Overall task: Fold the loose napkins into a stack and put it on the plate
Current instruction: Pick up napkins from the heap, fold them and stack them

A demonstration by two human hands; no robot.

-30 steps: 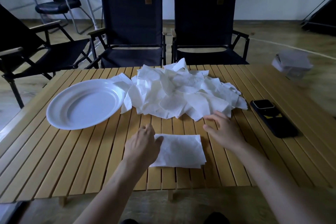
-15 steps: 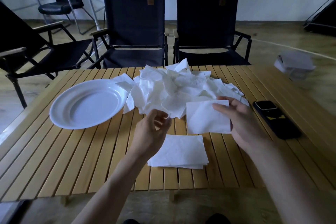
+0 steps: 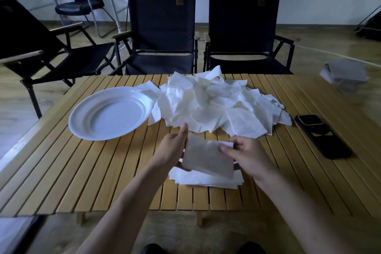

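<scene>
A single white napkin (image 3: 208, 159) hangs between both hands just above a small stack of folded napkins (image 3: 206, 179) on the slatted wooden table (image 3: 82, 171). My left hand (image 3: 173, 148) holds its left edge, thumb up. My right hand (image 3: 247, 154) pinches its right edge. Behind them lies a big heap of loose white napkins (image 3: 214, 101). A white plate (image 3: 82, 128) with nothing on it sits to the left of the heap, touching its edge.
A black phone (image 3: 321, 136) lies on the table at the right. Two black folding chairs (image 3: 162, 29) stand behind the table, another at far left. A grey box (image 3: 344, 74) sits on the floor at right.
My right hand took one napkin from the heap and brought it down toward me. My left hand left the stack and took hold of the napkin's left edge.
</scene>
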